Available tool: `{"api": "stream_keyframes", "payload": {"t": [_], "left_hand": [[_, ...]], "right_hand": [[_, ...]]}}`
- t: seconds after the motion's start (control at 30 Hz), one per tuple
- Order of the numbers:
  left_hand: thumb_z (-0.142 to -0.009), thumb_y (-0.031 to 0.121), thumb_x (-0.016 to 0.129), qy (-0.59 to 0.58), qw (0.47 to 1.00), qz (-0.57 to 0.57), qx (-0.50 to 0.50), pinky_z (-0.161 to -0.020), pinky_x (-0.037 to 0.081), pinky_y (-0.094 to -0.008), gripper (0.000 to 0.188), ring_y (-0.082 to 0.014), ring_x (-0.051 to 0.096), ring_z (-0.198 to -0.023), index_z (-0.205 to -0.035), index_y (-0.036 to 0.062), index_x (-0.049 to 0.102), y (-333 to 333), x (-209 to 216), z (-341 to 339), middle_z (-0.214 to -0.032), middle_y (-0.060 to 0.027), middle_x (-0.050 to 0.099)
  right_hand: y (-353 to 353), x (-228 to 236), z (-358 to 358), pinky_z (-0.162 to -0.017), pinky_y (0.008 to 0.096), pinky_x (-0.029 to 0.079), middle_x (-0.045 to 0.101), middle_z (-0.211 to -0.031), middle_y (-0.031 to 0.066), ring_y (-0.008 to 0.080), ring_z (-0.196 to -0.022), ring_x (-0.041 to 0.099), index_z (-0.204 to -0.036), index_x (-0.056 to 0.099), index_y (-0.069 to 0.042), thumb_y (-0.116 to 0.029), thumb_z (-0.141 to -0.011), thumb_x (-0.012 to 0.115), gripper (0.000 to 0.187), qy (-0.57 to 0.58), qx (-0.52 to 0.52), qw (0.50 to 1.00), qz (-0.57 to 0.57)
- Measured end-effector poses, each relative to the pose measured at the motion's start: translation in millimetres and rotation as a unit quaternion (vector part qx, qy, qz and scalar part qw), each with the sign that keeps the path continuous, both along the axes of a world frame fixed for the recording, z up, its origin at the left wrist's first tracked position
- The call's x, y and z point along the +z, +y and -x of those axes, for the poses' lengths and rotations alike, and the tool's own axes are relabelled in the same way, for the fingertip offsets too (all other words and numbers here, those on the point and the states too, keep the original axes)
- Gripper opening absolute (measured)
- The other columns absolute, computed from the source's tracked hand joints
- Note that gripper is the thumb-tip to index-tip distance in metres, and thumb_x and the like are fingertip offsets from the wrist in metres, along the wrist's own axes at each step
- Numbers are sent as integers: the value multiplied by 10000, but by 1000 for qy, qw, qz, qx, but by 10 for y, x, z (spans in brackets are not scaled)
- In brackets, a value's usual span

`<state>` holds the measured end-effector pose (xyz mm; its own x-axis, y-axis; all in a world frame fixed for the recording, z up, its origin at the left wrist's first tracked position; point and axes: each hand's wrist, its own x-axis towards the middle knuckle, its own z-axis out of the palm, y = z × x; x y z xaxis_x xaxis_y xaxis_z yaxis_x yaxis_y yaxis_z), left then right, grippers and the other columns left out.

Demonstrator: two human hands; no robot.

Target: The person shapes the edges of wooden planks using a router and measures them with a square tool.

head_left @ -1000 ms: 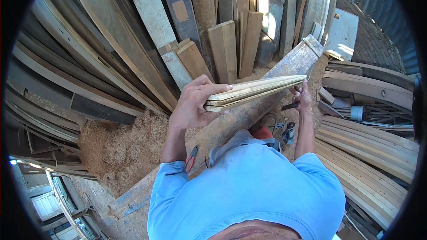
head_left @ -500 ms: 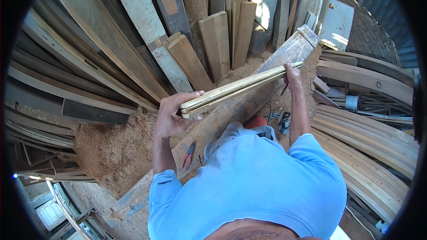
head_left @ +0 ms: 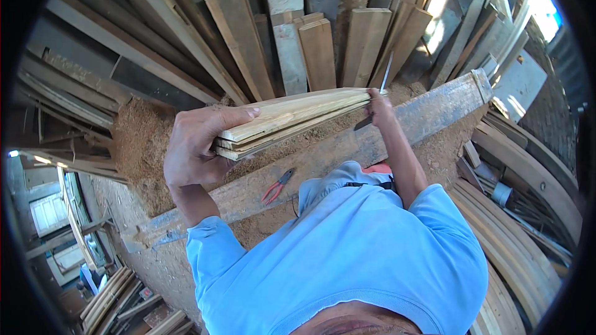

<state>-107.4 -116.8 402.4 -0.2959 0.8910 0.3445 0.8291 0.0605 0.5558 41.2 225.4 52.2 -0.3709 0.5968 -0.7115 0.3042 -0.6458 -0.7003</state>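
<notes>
Holding these wooden strips [head_left: 304, 110] midair over the long plank [head_left: 323, 162] seemed to want even pressure, since gaps showed between layers at the near end. The left hand [head_left: 197, 147] gripped that end, thumb on top, fingers tucked under; the right hand [head_left: 380, 109] was closed on the far end, a dark flat piece [head_left: 362, 125] jutting out below. Honestly, I'd have squared the ends first.
</notes>
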Motion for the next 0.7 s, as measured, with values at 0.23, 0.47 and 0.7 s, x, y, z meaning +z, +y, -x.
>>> {"api": "stream_keyframes", "payload": {"t": [0.23, 0.47, 0.7], "left_hand": [[-599, 156, 933, 41, 991, 95, 79, -696, 569, -369, 584, -273, 747, -802, -1145, 154, 724, -320, 10, 233, -949, -90, 772], [-773, 198, 858, -31, 956, 264, 121, -799, 557, -443, 403, -347, 720, -894, -1136, 146, 692, 31, -1509, 933, -935, -114, 750], [-781, 249, 856, -33, 920, 335, 201, -990, 466, -489, 468, -371, 617, -1143, -1192, 207, 637, -179, -2889, 1745, -1119, -113, 696]], "right_hand": [[-719, -284, 589, -369, 314, 410, 622, -646, 55, 137, -418, 450, -933, 645, -74, -374, -981, 651, 304, 42, 126, 989, 69], [-450, 8, 438, -433, 303, 408, 742, -856, 144, 131, -482, 500, -1007, 680, 20, -281, -1004, 601, 311, 42, 315, 944, -82], [-13, -58, -881, -455, 313, 407, 744, -881, 120, 109, -503, 484, -966, 666, 12, -289, -975, 594, 310, -92, 199, 967, -128]]}}
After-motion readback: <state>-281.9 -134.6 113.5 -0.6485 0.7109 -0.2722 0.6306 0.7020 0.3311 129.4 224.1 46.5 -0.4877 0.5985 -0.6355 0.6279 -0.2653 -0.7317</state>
